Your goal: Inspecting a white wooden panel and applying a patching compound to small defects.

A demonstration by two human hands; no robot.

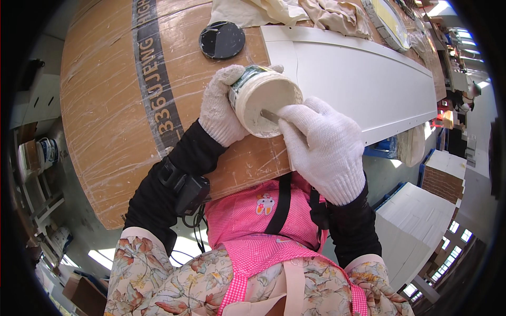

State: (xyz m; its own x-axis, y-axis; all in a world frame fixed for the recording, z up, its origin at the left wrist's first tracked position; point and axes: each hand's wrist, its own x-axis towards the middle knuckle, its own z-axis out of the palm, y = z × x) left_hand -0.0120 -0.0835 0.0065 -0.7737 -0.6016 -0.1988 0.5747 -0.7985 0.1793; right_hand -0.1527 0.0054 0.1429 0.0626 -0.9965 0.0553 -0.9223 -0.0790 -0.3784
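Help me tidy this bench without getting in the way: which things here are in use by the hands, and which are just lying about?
In use:
- white tub of paste, held tilted by the left hand
- scraping tool, dipped into the tub by the right hand

Lying about:
- black round lid
- crumpled cloths
- long white panel, beside the tub
- brown wrapped worktop

A: Any packaging on my feed? I've got a small round white tub (265,100) with a green label band, tipped on its side mid-frame.

B: Black lid (222,40) lies above it. Dark printed stripe (156,79) crosses the cardboard-wrapped table (105,105).
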